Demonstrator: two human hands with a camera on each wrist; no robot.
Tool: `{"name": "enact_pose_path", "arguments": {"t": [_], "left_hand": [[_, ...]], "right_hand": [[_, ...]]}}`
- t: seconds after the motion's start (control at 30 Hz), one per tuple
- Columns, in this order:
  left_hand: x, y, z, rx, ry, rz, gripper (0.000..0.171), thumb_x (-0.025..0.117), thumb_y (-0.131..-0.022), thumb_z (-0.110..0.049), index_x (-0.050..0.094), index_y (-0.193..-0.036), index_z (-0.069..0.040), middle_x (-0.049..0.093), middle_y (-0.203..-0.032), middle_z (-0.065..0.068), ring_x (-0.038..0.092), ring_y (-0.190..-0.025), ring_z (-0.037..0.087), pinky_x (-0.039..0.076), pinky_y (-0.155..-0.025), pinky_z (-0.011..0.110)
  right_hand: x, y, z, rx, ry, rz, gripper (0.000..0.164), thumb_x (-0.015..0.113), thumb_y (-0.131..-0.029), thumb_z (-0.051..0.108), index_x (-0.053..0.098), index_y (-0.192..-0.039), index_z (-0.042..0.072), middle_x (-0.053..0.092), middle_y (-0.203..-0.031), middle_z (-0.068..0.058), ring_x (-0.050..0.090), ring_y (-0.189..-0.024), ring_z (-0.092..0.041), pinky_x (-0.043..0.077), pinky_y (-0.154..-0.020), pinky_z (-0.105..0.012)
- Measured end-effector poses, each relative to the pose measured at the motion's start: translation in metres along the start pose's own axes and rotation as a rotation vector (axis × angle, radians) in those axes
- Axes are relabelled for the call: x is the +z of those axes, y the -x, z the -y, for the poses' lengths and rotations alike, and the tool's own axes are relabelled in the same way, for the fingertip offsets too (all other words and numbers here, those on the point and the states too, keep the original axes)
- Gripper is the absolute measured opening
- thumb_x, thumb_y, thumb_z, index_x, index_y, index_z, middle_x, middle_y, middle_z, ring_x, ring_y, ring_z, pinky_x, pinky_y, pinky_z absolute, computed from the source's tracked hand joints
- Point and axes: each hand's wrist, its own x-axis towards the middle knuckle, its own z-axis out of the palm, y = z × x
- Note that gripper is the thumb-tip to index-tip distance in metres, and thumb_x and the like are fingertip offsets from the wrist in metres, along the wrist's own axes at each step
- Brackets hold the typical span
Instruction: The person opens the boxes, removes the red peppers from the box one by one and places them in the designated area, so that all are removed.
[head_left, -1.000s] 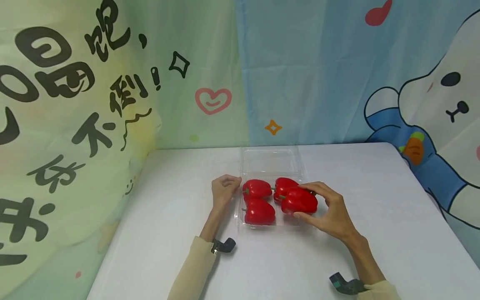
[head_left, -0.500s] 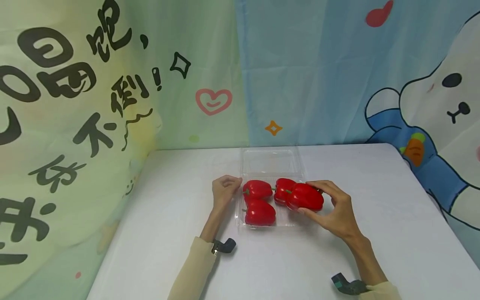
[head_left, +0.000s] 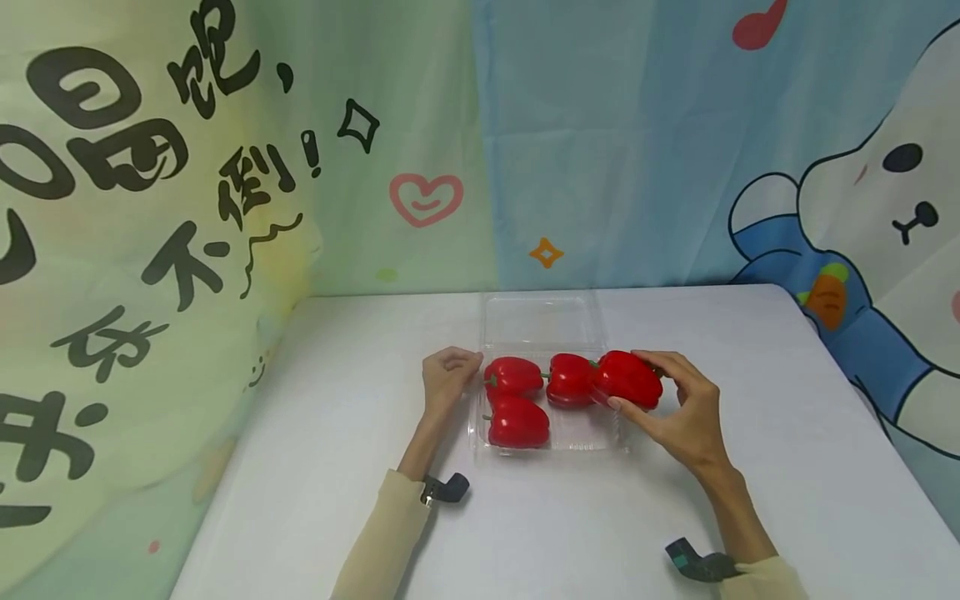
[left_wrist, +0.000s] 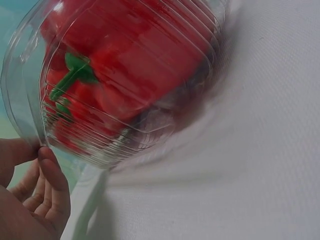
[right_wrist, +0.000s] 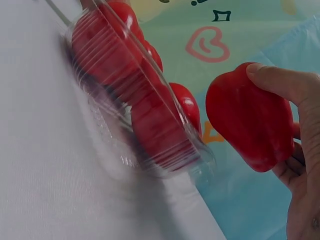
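Note:
A clear plastic clamshell container [head_left: 588, 432] lies with its lid folded back on the white table. Three red bell peppers sit in it: one back left [head_left: 513, 377], one front left [head_left: 519, 423] and one back right [head_left: 568, 380]. My left hand [head_left: 447, 382] pinches the container's left rim between thumb and finger, as the left wrist view shows up close. Another red bell pepper [head_left: 628, 380] is held by my right hand [head_left: 686, 410], thumb on the near side, over the container's right edge. In the right wrist view this held bell pepper [right_wrist: 250, 120] hangs apart from the container.
The transparent lid [head_left: 542, 321] lies flat toward the back of the table [head_left: 360, 350]. A printed curtain [head_left: 600, 150] hangs directly behind the table's back edge. Small dark cameras sit on both wrists.
My right hand has carried its bell pepper to the right and slightly back, uncovering more of the back right one. The left hand stays at the container's rim.

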Motion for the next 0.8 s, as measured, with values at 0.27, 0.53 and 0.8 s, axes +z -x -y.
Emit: {"name": "enact_pose_path", "arguments": {"t": [0.27, 0.53, 0.8], "left_hand": [[0.0, 0.002, 0.0, 0.001, -0.011, -0.012, 0.022, 0.077, -0.1, -0.021, 0.079, -0.094, 0.0, 0.08, -0.088, 0.019, 0.068, -0.072, 0.011, 0.055, -0.066, 0.022], [0.0, 0.002, -0.002, 0.006, 0.001, -0.014, 0.02, 0.078, -0.098, -0.018, 0.079, -0.092, 0.0, 0.08, -0.088, 0.02, 0.068, -0.071, 0.01, 0.055, -0.065, 0.021], [0.0, 0.0, -0.002, 0.009, 0.004, -0.006, 0.019, 0.078, -0.098, -0.018, 0.079, -0.092, 0.0, 0.08, -0.088, 0.02, 0.068, -0.07, 0.01, 0.054, -0.064, 0.021]], "right_hand": [[-0.003, 0.002, -0.007, 0.049, 0.034, -0.038, 0.074, 0.098, -0.07, 0.0, 0.074, -0.138, 0.009, 0.075, -0.132, -0.018, 0.061, -0.113, 0.005, 0.048, -0.094, -0.003], [-0.004, 0.002, -0.014, 0.088, 0.087, -0.081, 0.074, 0.097, -0.072, 0.004, 0.072, -0.141, 0.01, 0.073, -0.135, -0.017, 0.057, -0.115, 0.007, 0.047, -0.09, -0.003], [-0.005, -0.001, -0.019, 0.118, 0.09, -0.174, 0.07, 0.096, -0.075, 0.004, 0.072, -0.141, 0.008, 0.074, -0.132, -0.019, 0.058, -0.112, 0.004, 0.046, -0.09, -0.004]]}}
